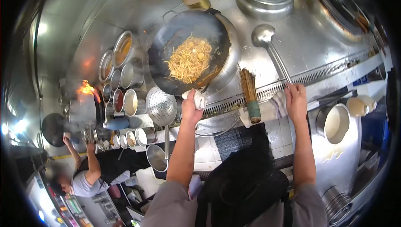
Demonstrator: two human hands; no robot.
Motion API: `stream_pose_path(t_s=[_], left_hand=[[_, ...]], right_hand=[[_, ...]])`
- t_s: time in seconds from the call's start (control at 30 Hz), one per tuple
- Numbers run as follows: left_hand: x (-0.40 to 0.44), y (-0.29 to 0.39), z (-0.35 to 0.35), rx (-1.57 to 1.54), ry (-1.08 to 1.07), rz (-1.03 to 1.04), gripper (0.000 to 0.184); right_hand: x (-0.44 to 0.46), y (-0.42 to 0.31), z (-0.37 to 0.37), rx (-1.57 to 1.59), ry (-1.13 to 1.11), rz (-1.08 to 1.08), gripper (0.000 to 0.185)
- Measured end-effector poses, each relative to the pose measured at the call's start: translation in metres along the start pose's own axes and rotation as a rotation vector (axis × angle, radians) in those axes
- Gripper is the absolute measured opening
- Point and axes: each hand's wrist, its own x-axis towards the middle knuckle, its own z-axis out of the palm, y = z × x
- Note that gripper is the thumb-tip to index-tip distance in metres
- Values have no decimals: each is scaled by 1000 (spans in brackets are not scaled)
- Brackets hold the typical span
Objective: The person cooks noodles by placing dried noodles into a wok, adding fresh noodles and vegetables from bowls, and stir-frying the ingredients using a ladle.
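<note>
Noodles (190,59) in a brown sauce lie in the black wok (161,66), which sits on the steel stove at the centre. My left hand (192,107) grips a white cloth (200,99) at the wok's near edge. To the right, my right hand (296,95) is closed round the handle end of a steel ladle (264,36), whose bowl rests over the stove top, apart from the wok. Between my hands a bamboo brush (249,89) with a green-bound end lies across the stove's front edge.
A perforated strainer (161,105) lies left of my left hand, over a steel pot (157,158). Sauce containers (131,102) stand in rows at the left. Further left, a person (87,177) works near a flame (87,88). A pot (336,123) stands at the right.
</note>
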Motion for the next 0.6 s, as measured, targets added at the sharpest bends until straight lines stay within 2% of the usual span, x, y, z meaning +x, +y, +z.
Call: stream_pose_path(t_s=[0.07,0.13,0.2,0.23,0.3,0.37,0.43,0.47,0.57,0.6], left_hand=[[6,-2,-10,50,1,-15,18],[7,-2,-12,60,-8,34,16],[15,-5,-29,14,-108,37,21],[8,-4,-25,-12,-98,13,24],[-2,-2,-16,-37,-116,8,33],[-4,0,-14,-56,-131,14,33],[9,-1,-24,-70,-164,36,31],[16,-2,-28,-83,-164,61,30],[14,-2,-25,-126,-196,78,29],[13,-3,-24,-99,-217,117,29]], right_hand=[[-68,-17,0,60,-58,31,25],[-137,-32,18,706,-634,834,30],[-209,6,90,822,-419,1099,40],[-236,25,130,745,-291,1163,49],[-238,35,170,904,3,1326,54],[-230,40,207,997,216,1289,54],[-239,59,254,1037,253,1067,50],[-244,66,267,955,234,1087,47],[-239,55,264,1027,333,1059,46],[-235,53,262,912,324,1046,45]])
